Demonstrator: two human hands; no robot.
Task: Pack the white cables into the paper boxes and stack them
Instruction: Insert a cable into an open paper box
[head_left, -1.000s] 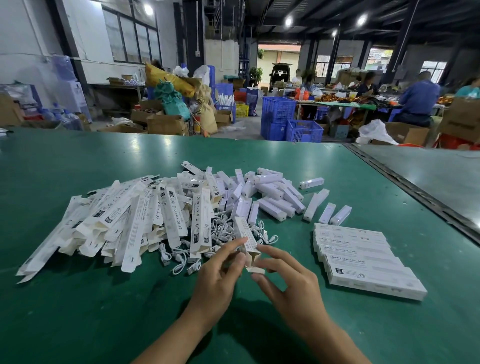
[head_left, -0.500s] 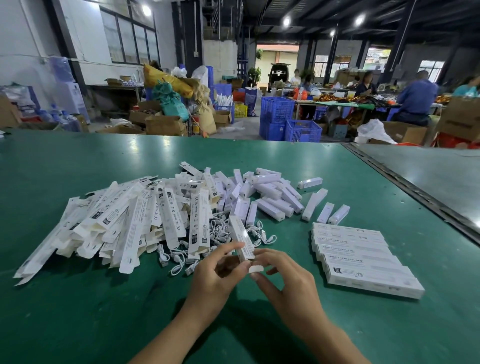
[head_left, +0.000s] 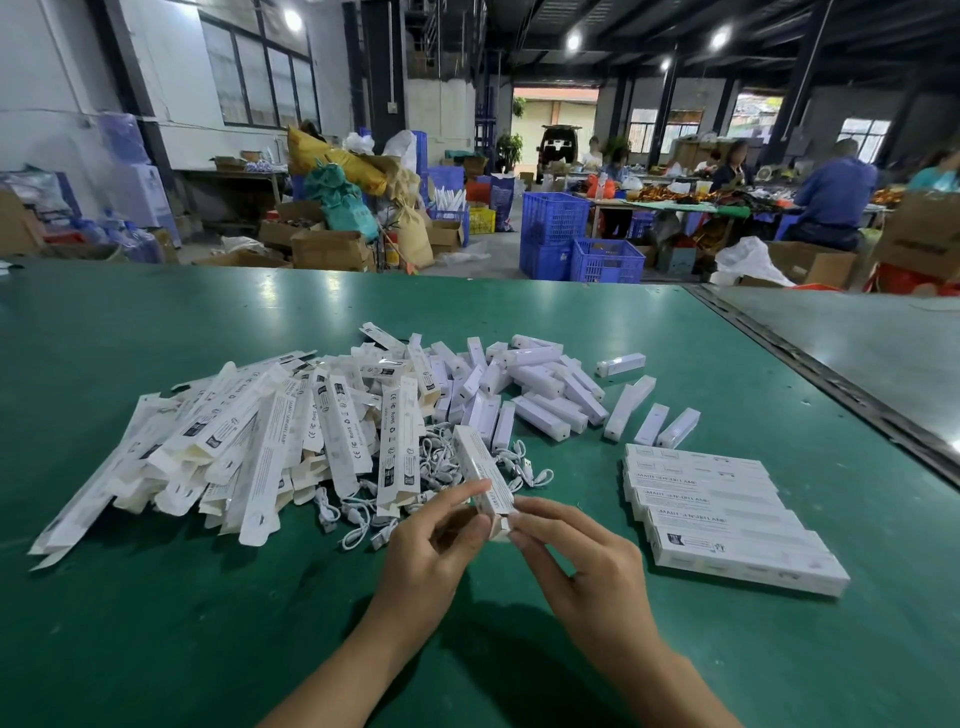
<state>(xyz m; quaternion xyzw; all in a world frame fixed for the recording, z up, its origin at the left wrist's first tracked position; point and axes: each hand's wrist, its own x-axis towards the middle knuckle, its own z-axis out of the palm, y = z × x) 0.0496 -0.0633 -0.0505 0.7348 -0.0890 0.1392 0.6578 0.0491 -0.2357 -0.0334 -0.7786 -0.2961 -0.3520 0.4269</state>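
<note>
A long white paper box (head_left: 479, 470) is held slanted just above the green table (head_left: 156, 623), its near end towards me. My left hand (head_left: 441, 540) grips that near end from the left. My right hand (head_left: 571, 561) pinches the small end flap with its fingertips. Loose white cables (head_left: 436, 460) lie coiled behind the box. A heap of flat, unfolded paper boxes (head_left: 249, 447) spreads to the left. A row of closed paper boxes (head_left: 727, 514) lies side by side at the right.
Several small white plastic units (head_left: 540, 384) are piled behind the cables. A metal seam (head_left: 831, 374) separates this table from the grey one at right. Beyond the far edge stand blue crates (head_left: 582, 244), cartons and seated people.
The held box has been lifted and tilted more upright, and my right fingertips have moved onto its near end flap. The piles on the table have not changed.
</note>
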